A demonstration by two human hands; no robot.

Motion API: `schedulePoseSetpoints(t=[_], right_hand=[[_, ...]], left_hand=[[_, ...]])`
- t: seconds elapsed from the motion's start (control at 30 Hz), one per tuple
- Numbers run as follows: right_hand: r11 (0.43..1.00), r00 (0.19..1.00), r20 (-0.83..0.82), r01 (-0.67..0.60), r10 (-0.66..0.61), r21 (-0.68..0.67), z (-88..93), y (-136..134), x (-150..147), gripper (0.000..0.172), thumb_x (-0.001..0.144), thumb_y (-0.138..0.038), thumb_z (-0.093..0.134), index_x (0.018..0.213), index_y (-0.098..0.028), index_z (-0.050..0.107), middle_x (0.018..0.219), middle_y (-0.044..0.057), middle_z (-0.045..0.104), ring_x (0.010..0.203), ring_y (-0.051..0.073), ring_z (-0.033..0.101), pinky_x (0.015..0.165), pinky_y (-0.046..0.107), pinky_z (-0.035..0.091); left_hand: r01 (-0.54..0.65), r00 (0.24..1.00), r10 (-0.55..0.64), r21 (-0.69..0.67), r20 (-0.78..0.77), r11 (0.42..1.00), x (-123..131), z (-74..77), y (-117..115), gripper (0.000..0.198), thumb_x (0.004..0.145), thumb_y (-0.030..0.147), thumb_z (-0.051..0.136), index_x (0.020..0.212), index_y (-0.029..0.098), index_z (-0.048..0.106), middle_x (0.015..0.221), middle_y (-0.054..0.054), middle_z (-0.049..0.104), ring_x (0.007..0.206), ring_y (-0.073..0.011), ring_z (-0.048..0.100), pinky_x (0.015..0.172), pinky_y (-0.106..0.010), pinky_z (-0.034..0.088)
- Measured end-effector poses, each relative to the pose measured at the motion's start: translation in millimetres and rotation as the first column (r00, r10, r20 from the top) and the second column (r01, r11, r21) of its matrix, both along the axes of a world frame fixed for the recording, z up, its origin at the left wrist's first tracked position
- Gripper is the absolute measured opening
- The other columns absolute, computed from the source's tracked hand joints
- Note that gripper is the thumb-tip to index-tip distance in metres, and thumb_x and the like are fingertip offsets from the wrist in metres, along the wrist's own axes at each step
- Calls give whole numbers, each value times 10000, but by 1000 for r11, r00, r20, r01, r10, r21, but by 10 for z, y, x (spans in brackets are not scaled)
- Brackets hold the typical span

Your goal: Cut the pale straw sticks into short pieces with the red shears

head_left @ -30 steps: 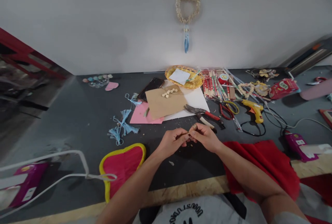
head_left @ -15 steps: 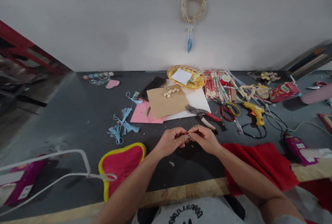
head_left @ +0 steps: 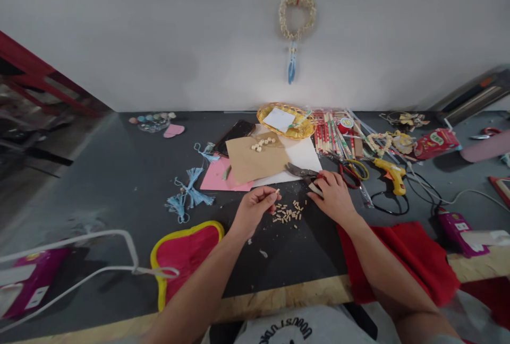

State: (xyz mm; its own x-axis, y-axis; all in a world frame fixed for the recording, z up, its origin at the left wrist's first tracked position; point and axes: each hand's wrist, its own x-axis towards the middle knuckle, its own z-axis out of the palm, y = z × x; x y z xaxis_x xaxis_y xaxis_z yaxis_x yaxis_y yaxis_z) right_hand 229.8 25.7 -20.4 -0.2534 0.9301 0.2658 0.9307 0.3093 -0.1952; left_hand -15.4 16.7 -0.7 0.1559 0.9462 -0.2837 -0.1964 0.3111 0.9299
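My left hand (head_left: pixel 255 212) is closed in a pinch, with a short pale wooden stick piece (head_left: pixel 278 191) sticking out between thumb and fingertips. Several similar cut pieces (head_left: pixel 285 213) lie scattered on the dark table just right of it. My right hand (head_left: pixel 334 198) has its fingers over the handles of the pliers (head_left: pixel 302 171), which lie on the table. Their dark jaws point left, resting over the edge of a white sheet (head_left: pixel 305 156). A brown card (head_left: pixel 257 161) with a small cluster of pale pieces (head_left: pixel 263 144) lies beyond my hands.
Blue tassels (head_left: pixel 190 187) and a red heart-shaped cloth with yellow trim (head_left: pixel 187 259) lie left. To the right are scissors (head_left: pixel 350 174), a yellow glue gun (head_left: pixel 392 175) and red cloth (head_left: pixel 410 259). A yellow basket (head_left: pixel 306 129) and patterned chopsticks (head_left: pixel 329 134) sit behind.
My hands were together; now they are apart. The right has moved right and up onto the pliers, the left slightly left and up. The scattered pieces between them now show.
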Motion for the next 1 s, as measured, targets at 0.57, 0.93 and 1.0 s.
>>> schedulePoseSetpoints(t=[0.57,0.93,1.0], right_hand=[[879,128,-933,-313,-336,-359,268,-101,-55,254,744,-372,723,858,-223,552,1117,69,657,875,208,660,660,321,548],[948,733,-678,-250,52,-198,220,-177,-71,354,885,-258,517,1238,-240,543,1315,103,552,1206,252,524,1004,460,437],[975,882,-448,-203,142,-90,206,-168,-101,352,863,-184,484,1202,-216,569,1367,110,501,1258,269,458,1047,481,381]], left_hand=[[-64,986,70,-43,152,997,-12,39,14,288,656,366,799,773,137,669,720,-10,668,492,-55,508,485,-188,408],[-98,966,103,-32,237,995,-24,74,-11,293,669,364,799,787,143,647,683,-4,658,479,-55,504,483,-189,401],[-106,959,110,-28,261,994,-25,79,-12,285,677,360,794,789,145,643,687,-5,657,485,-56,506,484,-187,401]])
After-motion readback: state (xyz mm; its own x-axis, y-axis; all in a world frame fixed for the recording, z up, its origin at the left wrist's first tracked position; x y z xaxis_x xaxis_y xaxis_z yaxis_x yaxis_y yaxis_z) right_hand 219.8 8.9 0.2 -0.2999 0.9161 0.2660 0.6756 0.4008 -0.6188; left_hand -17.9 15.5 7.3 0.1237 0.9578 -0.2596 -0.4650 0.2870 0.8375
